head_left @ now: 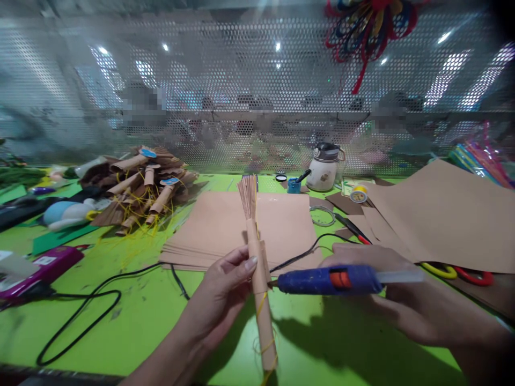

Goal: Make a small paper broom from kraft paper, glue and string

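My left hand (227, 281) is closed around a rolled brown paper tube (254, 252), thumb on its front. The tube tilts slightly, its far end fanning into thin paper strips, and yellow thread winds about its lower part. My right hand (386, 289) is wrapped around a blue hot glue gun (330, 280) with an orange patch and a clear glue stick out of its back. The gun's nozzle meets the tube's right side, at the edge of a paper flap. Behind the tube lies a stack of brown paper sheets (287, 214) on the green table (161, 332).
A pile of finished paper rolls (148, 187) sits at left, near a purple power strip (52, 271) with a looping black cord (116, 300). At the back stand a white jug (322, 170) and blue pot (294, 186). More brown paper (450, 214) covers scissors (475, 277) at right.
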Available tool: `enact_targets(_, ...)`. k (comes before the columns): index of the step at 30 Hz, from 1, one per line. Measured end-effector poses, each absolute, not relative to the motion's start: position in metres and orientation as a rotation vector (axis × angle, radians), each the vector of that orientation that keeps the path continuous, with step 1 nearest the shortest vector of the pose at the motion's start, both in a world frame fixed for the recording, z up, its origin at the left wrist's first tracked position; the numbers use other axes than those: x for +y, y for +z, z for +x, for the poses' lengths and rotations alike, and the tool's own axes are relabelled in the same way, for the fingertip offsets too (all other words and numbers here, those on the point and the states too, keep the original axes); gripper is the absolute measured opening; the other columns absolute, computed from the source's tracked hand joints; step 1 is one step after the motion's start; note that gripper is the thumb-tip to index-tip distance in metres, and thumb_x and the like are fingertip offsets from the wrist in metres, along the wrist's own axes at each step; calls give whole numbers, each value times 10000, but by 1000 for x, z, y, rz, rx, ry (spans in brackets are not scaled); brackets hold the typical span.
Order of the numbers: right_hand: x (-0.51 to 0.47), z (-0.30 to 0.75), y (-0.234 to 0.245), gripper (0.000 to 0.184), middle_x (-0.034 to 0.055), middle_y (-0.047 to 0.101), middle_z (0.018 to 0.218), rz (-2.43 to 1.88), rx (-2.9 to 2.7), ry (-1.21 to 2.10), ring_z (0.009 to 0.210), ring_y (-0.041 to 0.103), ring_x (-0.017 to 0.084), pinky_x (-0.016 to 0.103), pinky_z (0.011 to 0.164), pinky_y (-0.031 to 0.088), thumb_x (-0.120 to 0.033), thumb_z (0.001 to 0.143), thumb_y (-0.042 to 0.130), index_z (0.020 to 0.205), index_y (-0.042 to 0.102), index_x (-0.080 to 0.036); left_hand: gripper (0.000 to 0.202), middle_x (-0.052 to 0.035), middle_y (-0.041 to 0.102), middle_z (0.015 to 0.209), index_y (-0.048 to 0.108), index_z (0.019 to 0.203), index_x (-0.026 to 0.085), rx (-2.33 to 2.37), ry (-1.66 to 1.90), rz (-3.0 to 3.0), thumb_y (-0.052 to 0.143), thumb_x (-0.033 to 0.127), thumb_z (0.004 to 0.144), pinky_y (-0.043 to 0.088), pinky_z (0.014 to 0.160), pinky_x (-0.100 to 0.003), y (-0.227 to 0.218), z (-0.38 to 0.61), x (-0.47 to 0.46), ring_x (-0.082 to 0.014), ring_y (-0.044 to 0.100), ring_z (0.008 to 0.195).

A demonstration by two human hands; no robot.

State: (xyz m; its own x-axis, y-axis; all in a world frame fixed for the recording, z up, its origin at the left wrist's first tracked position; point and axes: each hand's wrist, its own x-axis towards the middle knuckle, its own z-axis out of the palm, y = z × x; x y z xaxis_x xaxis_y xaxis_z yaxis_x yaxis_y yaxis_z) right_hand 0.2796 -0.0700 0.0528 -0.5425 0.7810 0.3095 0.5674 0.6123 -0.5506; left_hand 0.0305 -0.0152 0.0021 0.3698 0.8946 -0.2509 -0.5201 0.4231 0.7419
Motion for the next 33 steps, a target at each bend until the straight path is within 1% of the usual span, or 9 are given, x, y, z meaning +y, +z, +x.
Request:
enact_targets(3,-72,281,54,317,62,694,1063,-1022,-2342,503,970,653,220,289,825,533,-126,865,503,1132,603,-264,209,-16,707,741,728,827,161,714,989,599,820,102,649,547,671,-219,3,31,-14,-117,651,662)
enact_targets(5,-71,283,53,327,52,692,1063,-1033,-2331,459,966,654,214,279,818,531,-114,860,517,1133,594,-276,213,-12,701,727,729,827,161,721,989,593,823,103,645,545,669,-212,3,31,-14,-114,652,661)
enact_targets(10,-66,283,47,195,66,694,994,-1066,-2279,489,882,659,212,283,750,542,-227,906,508,1065,621,-238,197,-13,700,726,723,784,157,761,1000,572,829,96,629,534,618,-198,5,32,-15,-106,643,628)
enact_targets(14,-68,281,49,173,55,698,946,-1063,-2271,524,859,655,197,277,748,530,-213,924,481,1021,622,-238,207,-12,696,716,725,800,159,764,984,582,821,87,632,539,617,-211,6,33,-17,-108,636,608)
enact_targets(18,-71,279,53,162,59,701,967,-1060,-2287,549,875,655,195,273,759,529,-220,915,518,1034,627,-227,200,-13,695,726,724,814,163,771,992,583,811,91,649,525,605,-199,5,32,-16,-104,631,614)
enact_targets(23,-67,280,45,139,56,719,897,-1063,-2268,344,775,677,181,251,699,547,-259,925,521,945,653,-223,199,-19,694,747,725,837,164,772,981,604,807,112,664,524,635,-197,3,31,-16,-112,639,662)
enact_targets(26,-64,281,38,120,61,725,960,-1149,-2223,169,850,682,198,237,686,552,-255,894,566,949,668,-225,208,-33,704,826,726,888,161,766,946,630,787,119,694,520,682,-187,2,30,-16,-108,642,723)
enact_targets(29,-63,279,36,156,51,728,984,-1146,-2200,118,891,682,203,242,711,559,-279,899,560,993,676,-233,226,-47,704,917,722,935,158,763,929,651,766,109,719,510,707,-171,1,29,-15,-97,636,767)
enact_targets(33,-64,276,38,196,49,725,987,-1116,-2241,273,880,678,188,269,785,550,-293,939,504,1049,649,-221,212,-38,700,875,722,887,164,767,961,633,775,84,698,514,670,-176,2,31,-15,-98,632,728)
